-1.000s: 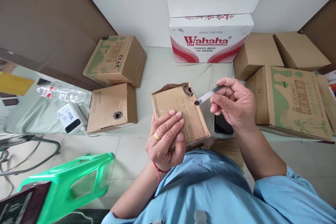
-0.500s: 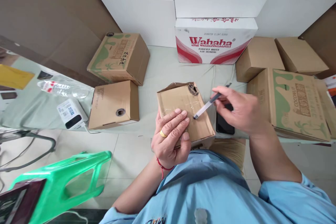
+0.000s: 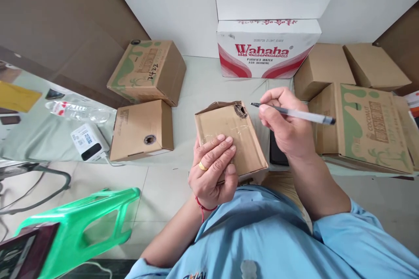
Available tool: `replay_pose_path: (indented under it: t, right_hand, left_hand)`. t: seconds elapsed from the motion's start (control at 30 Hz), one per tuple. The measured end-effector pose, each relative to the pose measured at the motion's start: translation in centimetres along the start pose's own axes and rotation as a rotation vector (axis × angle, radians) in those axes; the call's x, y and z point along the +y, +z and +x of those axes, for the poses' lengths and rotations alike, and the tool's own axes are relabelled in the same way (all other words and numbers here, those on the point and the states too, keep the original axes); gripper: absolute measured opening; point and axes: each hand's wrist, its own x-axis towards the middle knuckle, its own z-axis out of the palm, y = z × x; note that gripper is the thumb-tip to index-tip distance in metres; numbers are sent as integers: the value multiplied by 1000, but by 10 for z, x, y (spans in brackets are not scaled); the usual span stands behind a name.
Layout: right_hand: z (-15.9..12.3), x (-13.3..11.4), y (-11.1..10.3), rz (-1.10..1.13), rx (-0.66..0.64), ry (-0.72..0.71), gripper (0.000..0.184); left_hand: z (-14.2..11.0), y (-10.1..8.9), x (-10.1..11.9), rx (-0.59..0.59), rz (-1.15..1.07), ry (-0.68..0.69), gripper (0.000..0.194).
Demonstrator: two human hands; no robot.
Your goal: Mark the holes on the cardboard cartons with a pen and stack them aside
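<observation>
A small brown cardboard box (image 3: 248, 148) stands at the table's front edge, close to my body. Strips of clear tape cross its top, and a dark-rimmed hole (image 3: 241, 110) is at its far right corner. My left hand (image 3: 214, 165), with a gold ring and a red string bracelet, grips the box's near left part, fingers on top and thumb at the near side. To the right of the box, my right hand (image 3: 288, 124) holds a pen (image 3: 303, 114) between thumb and fingers. Its tip points left toward the hole without touching the box.
A black phone (image 3: 277, 150) lies partly hidden under my right hand. Cardboard boxes (image 3: 140, 130) stand at left and more (image 3: 376, 130) at right. A Wahaha carton (image 3: 268, 50) is at the back. A bottle (image 3: 78, 111), white device (image 3: 90, 141) and green stool (image 3: 81, 222) are left.
My right hand has turned the pen round, so its tip now points left and its other end right. The hand has shifted slightly left. My left hand and the box stay put.
</observation>
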Motion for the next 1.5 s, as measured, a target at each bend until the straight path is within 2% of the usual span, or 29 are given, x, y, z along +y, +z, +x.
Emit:
replay_pose_path:
  t: [0.13, 0.23, 0.37, 0.63, 0.97, 1.03, 1.1, 1.17, 1.2, 1.27, 1.37, 1.43, 1.5]
  right_hand:
    - [2, -2, 11, 0, 17, 18, 28]
    - [2, -6, 21, -98, 78, -38, 38]
    - [4, -7, 32, -185, 90, -91, 50]
    - [11, -1, 39, -221, 106, -156, 48]
    - [4, -5, 36, -317, 128, -206, 39]
    - [1, -5, 31, -342, 198, -225, 38]
    - [-1, -1, 22, -343, 324, -266, 36]
    - [-1, 8, 6, -366, 419, -314, 31]
    - [-1, 15, -3, -415, 420, -337, 28]
    - [-1, 33, -23, -610, 300, -353, 23]
    - [-2, 65, -45, -995, -66, -219, 31]
    - [-5, 84, -50, -1165, -287, -79, 42]
    - [-10, 96, -48, -1243, -435, -1, 49]
  left_hand:
    - [0, 0, 0, -1, -15, -2, 37]
    - [0, 0, 0, -5, -2, 0, 37]
    - [1, -1, 0, -16, -3, 7, 35]
    - [1, -2, 1, -24, -34, -8, 36]
    - [0, -1, 1, -23, -28, -8, 35]
    - [0, -1, 2, -25, -20, -14, 35]
    - [0, -2, 2, -27, -16, -16, 36]
    - [0, -2, 2, -30, -16, -13, 36]
    - [-1, -2, 1, -29, -16, -10, 36]
    - [-1, -2, 1, -26, -17, -10, 36]
    - [0, -2, 0, -25, -17, -13, 37]
    - [1, -2, 0, -28, -12, -9, 37]
    - [2, -2, 1, -28, -9, 1, 37]
